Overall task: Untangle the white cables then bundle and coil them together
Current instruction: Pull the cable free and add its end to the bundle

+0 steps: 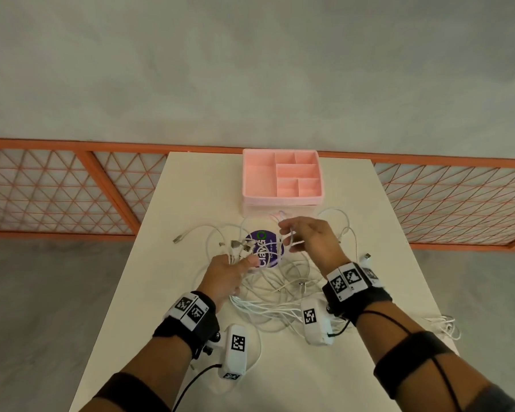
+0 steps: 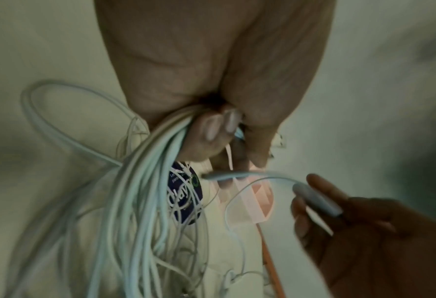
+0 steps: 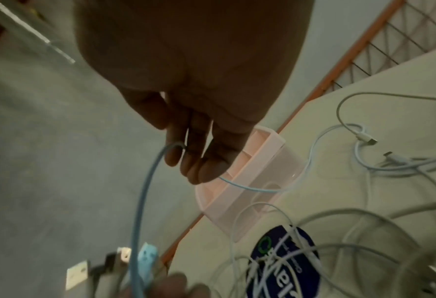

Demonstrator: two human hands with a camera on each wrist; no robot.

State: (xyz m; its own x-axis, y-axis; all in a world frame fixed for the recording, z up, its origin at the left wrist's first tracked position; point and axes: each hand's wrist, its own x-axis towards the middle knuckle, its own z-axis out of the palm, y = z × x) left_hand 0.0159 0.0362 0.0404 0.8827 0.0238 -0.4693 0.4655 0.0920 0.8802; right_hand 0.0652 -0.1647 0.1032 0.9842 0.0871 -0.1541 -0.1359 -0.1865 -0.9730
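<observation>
Above the table [image 1: 191, 185], the left hand [image 1: 223, 276] grips a sheaf of cables [image 1: 268, 304] just behind their plugs [image 1: 238, 246], fingers curled round the strands; the plug ends fan out past the knuckles. Right hand [image 1: 308, 236], raised near the pink tray [image 1: 281, 200], pinches a single cable between fingertips [image 3: 206, 171], its slack arcing back toward the left hand. Remaining cable lies in crossed loops on the table around a round purple sticker [image 1: 266, 248], with loose ends to the right.

Handling, as judged: the cables are thin, light, limp and smooth-jacketed, so they likely slide over one another yet snag wherever a plug meets a loop. The rigid plugs and the stiffer sleeves just behind them seem the surest places to hold; a mid-length pull may tighten knots.

Materials: round white jackets, rectangular metal-tipped plugs, matte pale tabletop, and a moulded plastic tray divided into rectangular compartments.
</observation>
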